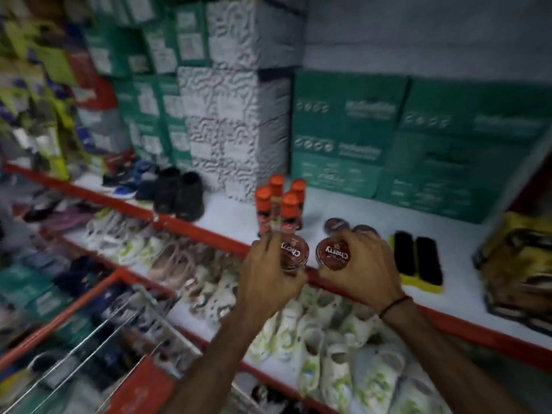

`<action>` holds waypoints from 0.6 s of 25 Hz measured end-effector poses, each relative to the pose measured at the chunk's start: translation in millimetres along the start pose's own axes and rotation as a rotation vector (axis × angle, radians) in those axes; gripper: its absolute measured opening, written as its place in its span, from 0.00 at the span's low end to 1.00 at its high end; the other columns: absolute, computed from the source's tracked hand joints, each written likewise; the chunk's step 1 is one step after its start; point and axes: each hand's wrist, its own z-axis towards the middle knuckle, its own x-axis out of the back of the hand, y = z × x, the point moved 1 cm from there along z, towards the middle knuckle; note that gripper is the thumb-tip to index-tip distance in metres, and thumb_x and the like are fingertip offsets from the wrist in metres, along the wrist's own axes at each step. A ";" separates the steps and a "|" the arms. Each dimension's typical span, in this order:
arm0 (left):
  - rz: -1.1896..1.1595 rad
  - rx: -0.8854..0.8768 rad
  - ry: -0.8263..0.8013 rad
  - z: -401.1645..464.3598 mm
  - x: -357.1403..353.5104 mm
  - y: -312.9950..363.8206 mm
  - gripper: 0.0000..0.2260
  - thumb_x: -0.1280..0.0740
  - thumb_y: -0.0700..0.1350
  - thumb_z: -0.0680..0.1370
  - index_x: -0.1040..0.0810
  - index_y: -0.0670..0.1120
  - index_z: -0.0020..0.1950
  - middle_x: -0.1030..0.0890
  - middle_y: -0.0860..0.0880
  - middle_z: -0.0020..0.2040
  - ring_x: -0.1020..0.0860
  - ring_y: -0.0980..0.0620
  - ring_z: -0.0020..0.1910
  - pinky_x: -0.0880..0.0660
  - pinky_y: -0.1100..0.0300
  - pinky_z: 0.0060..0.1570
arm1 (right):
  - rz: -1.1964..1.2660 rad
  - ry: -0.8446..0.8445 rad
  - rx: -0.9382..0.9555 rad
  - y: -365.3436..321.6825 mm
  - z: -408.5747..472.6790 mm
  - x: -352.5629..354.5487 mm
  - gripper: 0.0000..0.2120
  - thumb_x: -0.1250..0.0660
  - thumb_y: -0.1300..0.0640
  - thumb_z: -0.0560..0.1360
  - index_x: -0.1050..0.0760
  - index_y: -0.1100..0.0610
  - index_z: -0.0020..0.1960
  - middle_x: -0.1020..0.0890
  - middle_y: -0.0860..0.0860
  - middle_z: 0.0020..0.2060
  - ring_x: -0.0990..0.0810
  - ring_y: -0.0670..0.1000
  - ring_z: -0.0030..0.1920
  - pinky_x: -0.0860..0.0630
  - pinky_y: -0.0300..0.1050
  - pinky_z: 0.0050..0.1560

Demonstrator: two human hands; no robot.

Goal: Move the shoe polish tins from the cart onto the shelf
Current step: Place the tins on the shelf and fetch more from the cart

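Note:
My left hand (265, 273) grips a stack of round dark-red shoe polish tins (294, 253) with a white "Cherry" label on top. My right hand (363, 270) holds another such tin (333, 253) right beside it. Both hands hover over the red front edge of the white shelf (328, 204). Two more tins (337, 226) lie flat on the shelf just behind my right hand, one partly hidden by my fingers. The wire cart (98, 333) with a red rim sits at the lower left.
Several orange-capped polish bottles (282, 201) stand on the shelf behind my left hand. Two black brushes (418, 259) lie to the right, then a yellow-black box (519, 264). Green and white shoe boxes (358, 130) line the back. Black shoes (179, 192) stand further left; white clogs fill the lower shelf.

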 end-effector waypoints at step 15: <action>-0.001 -0.015 -0.491 75.2 -101.6 31.1 0.13 0.28 0.41 0.68 0.15 0.46 0.52 0.13 0.46 0.52 0.16 0.44 0.53 0.20 0.51 0.54 | -0.318 -0.299 -0.156 91.7 25.1 -28.8 0.20 0.34 0.34 0.69 0.17 0.47 0.51 0.15 0.50 0.52 0.24 0.56 0.60 0.30 0.53 0.58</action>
